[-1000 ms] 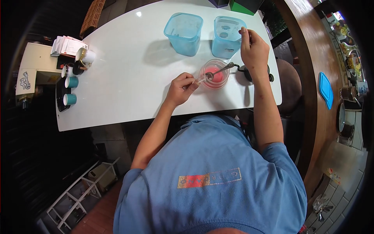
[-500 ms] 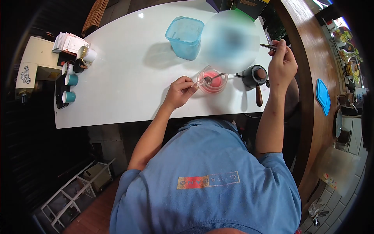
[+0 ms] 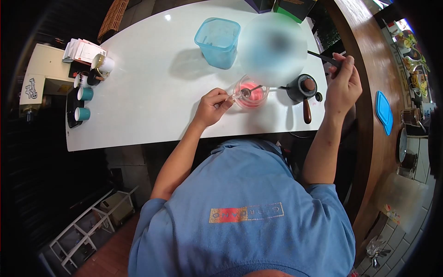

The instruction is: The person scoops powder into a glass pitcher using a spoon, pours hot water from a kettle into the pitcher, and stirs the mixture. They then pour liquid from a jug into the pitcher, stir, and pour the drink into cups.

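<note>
In the head view, my left hand (image 3: 212, 107) pinches the handle of a clear glass cup (image 3: 264, 99) on the white table. Pink contents (image 3: 251, 100) show inside it, and a metal spoon (image 3: 247, 92) leans in it. Raised to the right of the cup, my right hand (image 3: 344, 85) is closed round a dark-handled utensil (image 3: 325, 57). Its far end vanishes in a blurred round patch, so I cannot tell its kind. Just right of the cup stands a dark pot with a wooden handle (image 3: 302, 89). A translucent blue container (image 3: 218, 44) is behind the cup.
On the white table (image 3: 138, 92), cups (image 3: 83, 94) stand on a black tray at the left, near a stack of papers (image 3: 84, 51). Dark boxes (image 3: 295, 8) sit at the back. A blue lid (image 3: 383, 113) lies on the wooden counter (image 3: 364, 152) at the right.
My right hand has shifted slightly right and down with the dark-handled utensil. My left hand stays on the cup's handle.
</note>
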`<action>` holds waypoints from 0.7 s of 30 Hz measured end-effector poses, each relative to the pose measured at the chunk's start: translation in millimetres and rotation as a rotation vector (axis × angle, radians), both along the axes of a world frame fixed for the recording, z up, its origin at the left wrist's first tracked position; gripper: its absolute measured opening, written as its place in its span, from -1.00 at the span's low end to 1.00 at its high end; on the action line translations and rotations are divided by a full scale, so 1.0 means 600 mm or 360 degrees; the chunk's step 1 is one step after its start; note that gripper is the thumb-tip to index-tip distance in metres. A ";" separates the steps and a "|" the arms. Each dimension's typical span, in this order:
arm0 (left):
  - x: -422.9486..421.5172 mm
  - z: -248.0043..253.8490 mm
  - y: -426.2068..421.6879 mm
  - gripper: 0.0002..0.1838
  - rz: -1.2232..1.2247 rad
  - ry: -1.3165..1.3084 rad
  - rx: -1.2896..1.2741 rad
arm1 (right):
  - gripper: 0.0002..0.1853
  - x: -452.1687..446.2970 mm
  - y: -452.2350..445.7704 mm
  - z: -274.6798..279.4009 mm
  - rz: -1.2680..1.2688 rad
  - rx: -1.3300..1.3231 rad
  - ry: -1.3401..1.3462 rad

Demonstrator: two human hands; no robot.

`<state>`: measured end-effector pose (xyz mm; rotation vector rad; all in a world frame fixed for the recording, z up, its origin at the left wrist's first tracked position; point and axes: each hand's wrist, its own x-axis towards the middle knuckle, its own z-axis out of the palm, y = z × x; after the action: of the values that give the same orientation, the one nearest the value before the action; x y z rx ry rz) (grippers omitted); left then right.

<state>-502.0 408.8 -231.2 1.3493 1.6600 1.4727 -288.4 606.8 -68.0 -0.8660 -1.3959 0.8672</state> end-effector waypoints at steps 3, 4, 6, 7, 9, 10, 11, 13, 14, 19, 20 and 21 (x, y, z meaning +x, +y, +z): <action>0.002 0.006 0.000 -0.75 0.0005 0.0042 0.0069 | -0.62 0.026 -0.022 0.000 0.0007 0.0039 0.0045; 0.002 0.008 -0.001 -0.75 0.0015 0.0035 0.0066 | -0.62 0.036 -0.032 -0.011 0.0017 0.0036 0.0037; 0.003 0.009 -0.001 -0.75 0.0002 0.0042 0.0063 | -0.62 0.057 -0.051 -0.037 0.0023 0.0447 -0.0006; 0.001 0.009 -0.001 -0.75 0.0010 0.0031 0.0057 | -0.61 0.068 -0.057 -0.038 0.0209 0.0720 -0.0131; 0.001 0.010 -0.001 -0.76 0.0004 0.0121 0.0078 | -0.59 0.076 -0.069 -0.038 0.0447 0.1169 -0.0297; 0.002 0.010 -0.002 -0.76 0.0002 0.0110 0.0071 | -0.59 0.078 -0.070 -0.039 0.0450 0.1161 -0.0307; 0.001 0.012 -0.002 -0.76 -0.0005 0.0091 0.0065 | -0.57 0.077 -0.069 -0.040 0.0401 0.1257 -0.0272; 0.001 0.009 0.000 -0.76 -0.0012 0.0070 0.0064 | -0.55 0.076 -0.062 -0.037 0.0256 0.1285 -0.0225; 0.001 0.006 0.000 -0.76 -0.0017 0.0028 0.0075 | -0.58 0.074 -0.060 -0.037 0.0105 0.1082 -0.0216; 0.002 0.008 -0.001 -0.77 0.0000 0.0061 0.0074 | -0.68 0.004 -0.025 -0.015 -0.0237 0.0611 -0.0253; 0.002 0.007 0.000 -0.77 0.0006 0.0046 0.0070 | -0.68 -0.011 -0.018 -0.016 -0.0241 0.0614 -0.0245; 0.002 0.005 0.000 -0.78 0.0011 0.0031 0.0066 | -0.71 -0.026 -0.010 -0.017 -0.0201 0.0564 -0.0399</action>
<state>-501.0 408.7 -228.1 1.3855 1.6563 1.5106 -304.2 600.5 -78.4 -0.7957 -1.6318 0.4052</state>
